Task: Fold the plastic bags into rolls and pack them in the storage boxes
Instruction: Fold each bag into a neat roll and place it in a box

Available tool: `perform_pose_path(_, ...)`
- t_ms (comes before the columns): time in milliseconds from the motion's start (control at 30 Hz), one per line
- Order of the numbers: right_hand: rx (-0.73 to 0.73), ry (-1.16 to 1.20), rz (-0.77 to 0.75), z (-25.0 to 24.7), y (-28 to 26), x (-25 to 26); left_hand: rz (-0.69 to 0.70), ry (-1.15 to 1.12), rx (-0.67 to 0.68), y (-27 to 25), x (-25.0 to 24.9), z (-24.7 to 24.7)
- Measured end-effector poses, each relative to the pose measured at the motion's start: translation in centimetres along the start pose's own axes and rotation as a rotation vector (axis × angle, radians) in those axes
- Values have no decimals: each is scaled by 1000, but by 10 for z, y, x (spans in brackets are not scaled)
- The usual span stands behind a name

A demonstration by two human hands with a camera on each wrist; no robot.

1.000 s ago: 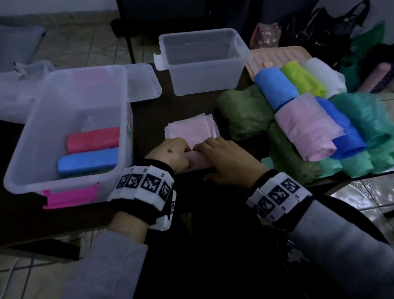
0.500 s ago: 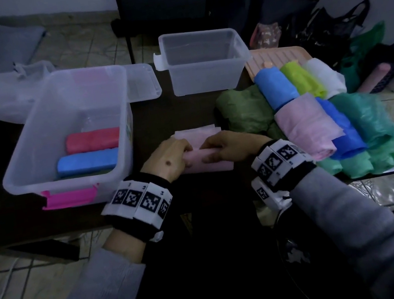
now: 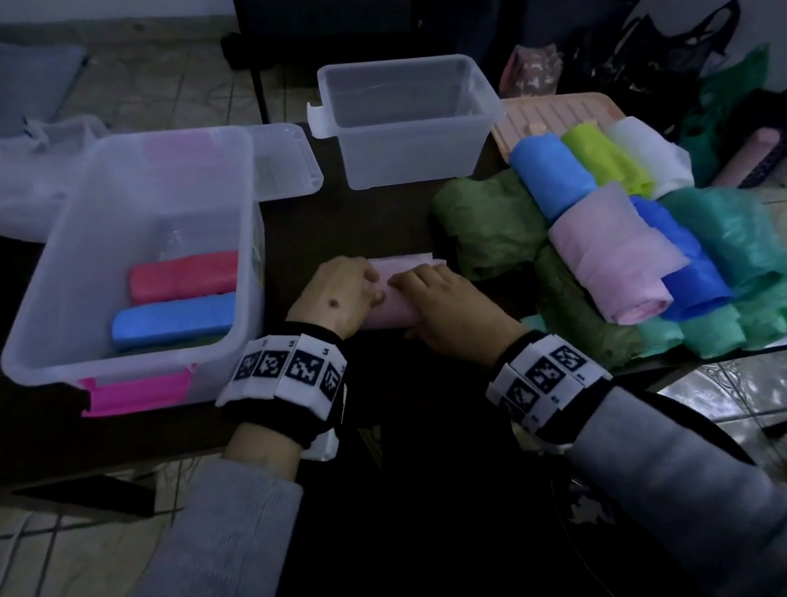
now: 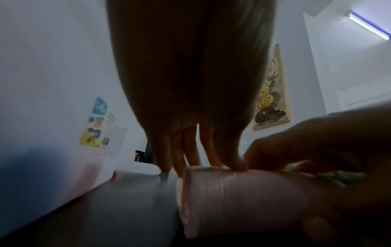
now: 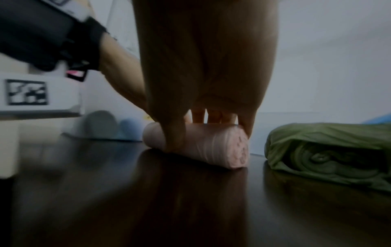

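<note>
Dim light lay over our dark worktop (image 3: 368, 219). At its left stood a clear storage box (image 3: 45, 315) with a red roll (image 3: 185, 277) and a blue roll (image 3: 175, 320) inside. Just beside it, our left hand (image 3: 335, 296) and right hand (image 3: 445, 308) met on the pale pink bag roll (image 5: 203, 143), fingers (image 5: 173, 138) curled over it, thumb clamped against its near side. A second, empty storage box (image 3: 413, 149) stood behind. Loosely rolled bags (image 3: 629, 227) were heaped on the right.

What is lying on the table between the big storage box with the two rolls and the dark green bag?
In the head view, between the storage box and the dark green bag lies the pink roll, held by the left hand and right hand.
</note>
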State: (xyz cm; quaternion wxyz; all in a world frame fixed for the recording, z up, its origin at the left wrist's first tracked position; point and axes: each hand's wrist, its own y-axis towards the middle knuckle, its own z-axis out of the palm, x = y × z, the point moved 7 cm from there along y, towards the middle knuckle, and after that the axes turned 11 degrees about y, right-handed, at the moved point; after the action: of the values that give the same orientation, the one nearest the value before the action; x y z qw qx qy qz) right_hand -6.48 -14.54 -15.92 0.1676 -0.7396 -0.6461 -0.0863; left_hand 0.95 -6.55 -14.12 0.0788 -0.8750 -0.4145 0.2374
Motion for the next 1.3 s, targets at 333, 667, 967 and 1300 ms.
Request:
perform_pose_path(333,229,175,76,-14,9,-2,59,8,78,-2,8,6)
perform_pose_path(667,281,108,217,-4,19,-12,68,-10,111,-9,5,3)
perform_pose_path(967,174,118,84,0,-3,2,68,-12,136,-15,-5,-5)
perform_pose_path(1300,94,19,55,1,-11,10,-122,-97,-116,-26,-16,-73)
